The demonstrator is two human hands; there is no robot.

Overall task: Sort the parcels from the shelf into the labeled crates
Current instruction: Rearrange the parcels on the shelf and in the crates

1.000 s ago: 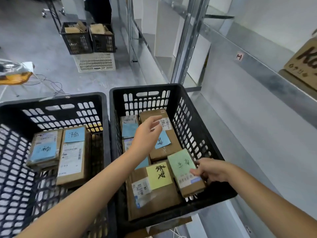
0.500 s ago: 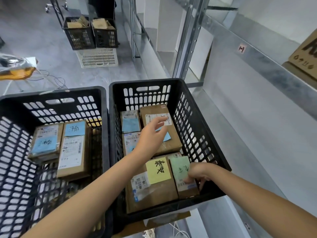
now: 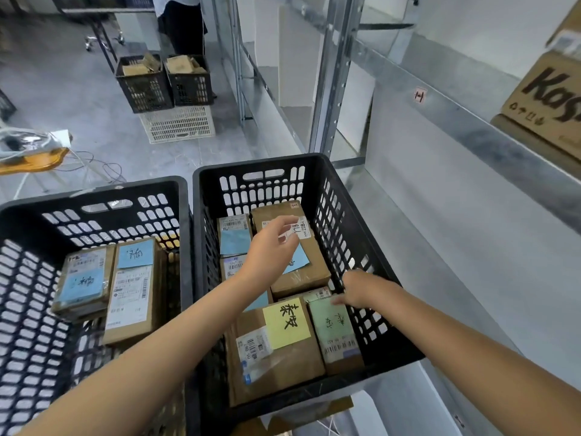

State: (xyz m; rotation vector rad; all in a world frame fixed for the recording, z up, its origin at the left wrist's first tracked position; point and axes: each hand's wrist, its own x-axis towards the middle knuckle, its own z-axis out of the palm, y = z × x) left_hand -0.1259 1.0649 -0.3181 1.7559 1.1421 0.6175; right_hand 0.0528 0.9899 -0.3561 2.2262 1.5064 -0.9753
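Two black crates are seen side by side in the lower half of the frame: the left crate (image 3: 94, 196) with two parcels in it, and the right crate (image 3: 261, 163), at lower centre, packed with several. The green-noted parcel (image 3: 333, 332) lies flat at the right crate's lower right, squeezed between the yellow-noted parcel (image 3: 283, 341) and the mesh wall. Its far end is touched by the fingers of the right hand (image 3: 358, 289); whether it is pinched or merely pressed cannot be told. The left hand (image 3: 270, 250) is held loose and empty above the blue-noted parcel (image 3: 314, 272) at mid-frame. The metal shelf (image 3: 440, 199) runs up the right side. The placing step is judged to be nearly done, and the hazards are small ones. The parcel could be dragged up and left cocked against its neighbour if the fingers are withdrawn carelessly in so tight a slot. Knuckles could be caught on the mesh beside them. The blue note could be brushed and loosened by the left hand. No crate label can be seen, so a wrong destination cannot be ruled out.
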